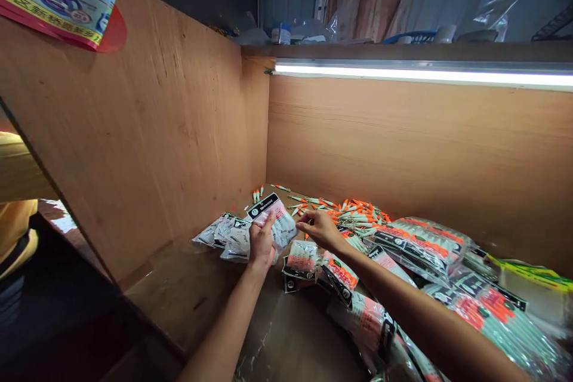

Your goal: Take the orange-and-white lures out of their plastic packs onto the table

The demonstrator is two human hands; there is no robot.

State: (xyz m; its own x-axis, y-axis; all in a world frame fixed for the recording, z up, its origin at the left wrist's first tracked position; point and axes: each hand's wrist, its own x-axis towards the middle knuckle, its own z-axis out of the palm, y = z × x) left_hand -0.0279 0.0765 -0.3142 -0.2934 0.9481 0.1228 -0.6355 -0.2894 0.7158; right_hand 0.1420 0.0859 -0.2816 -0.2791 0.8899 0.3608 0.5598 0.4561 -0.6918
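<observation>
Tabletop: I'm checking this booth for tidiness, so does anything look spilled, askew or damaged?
Yes. Loose orange-tipped pieces lie in a jumbled heap by the back panel, while packets at right overlap at differing angles. Whitish marks show on the tabletop beside the left forearm; I can't tell whether they are damage.
</observation>
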